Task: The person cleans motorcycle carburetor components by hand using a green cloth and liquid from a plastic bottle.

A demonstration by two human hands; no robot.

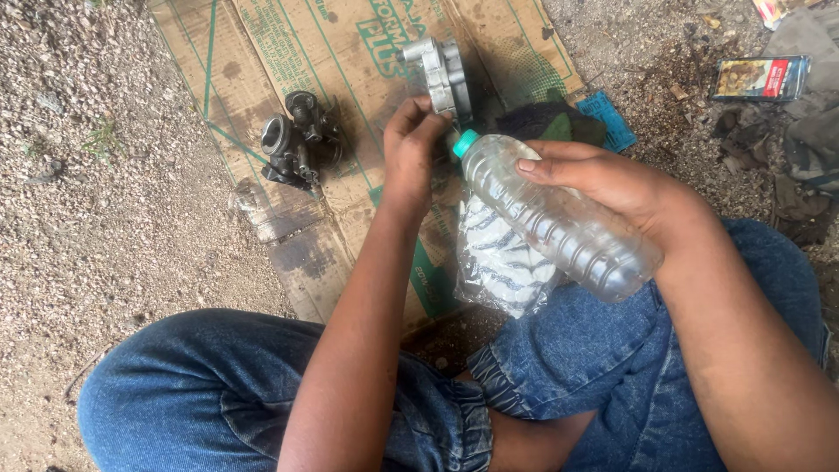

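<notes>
His left hand covers the grey metal part's lower end; the rag runs off the right edge.

Soft even daylight, faint shadows, mild glare on gravel, slight overall blur

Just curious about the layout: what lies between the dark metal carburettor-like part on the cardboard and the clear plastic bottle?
In the head view, the left hand lies between them, gripping a grey metal part.

Head cam, steep down, close.
</notes>
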